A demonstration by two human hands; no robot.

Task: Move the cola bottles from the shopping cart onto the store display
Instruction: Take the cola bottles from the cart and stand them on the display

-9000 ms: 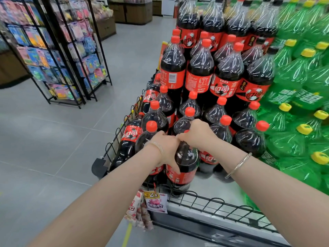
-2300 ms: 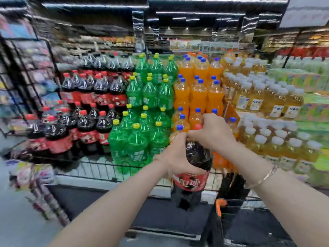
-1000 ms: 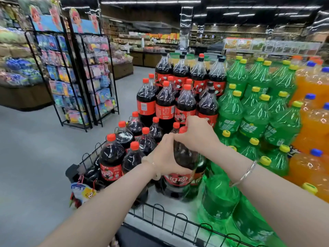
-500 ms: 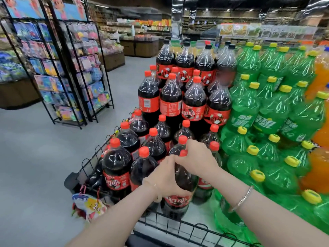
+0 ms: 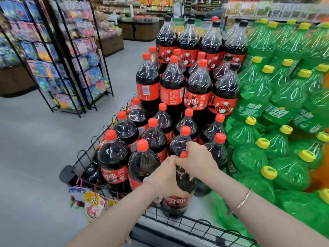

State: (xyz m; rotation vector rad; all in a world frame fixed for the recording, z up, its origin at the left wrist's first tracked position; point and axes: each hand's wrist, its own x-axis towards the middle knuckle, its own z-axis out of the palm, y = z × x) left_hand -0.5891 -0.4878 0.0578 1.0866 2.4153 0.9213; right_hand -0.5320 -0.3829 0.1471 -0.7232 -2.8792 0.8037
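Stacked on the display shelf (image 5: 201, 209), with green bottles (image 5: 267, 107) at three o'clock, a full, heavy, slick cola bottle (image 5: 179, 186) is held at six o'clock, left hand (image 5: 165, 179) wrapped around its shoulder and right hand (image 5: 195, 161) closed on the neck, judged the firmest hold.
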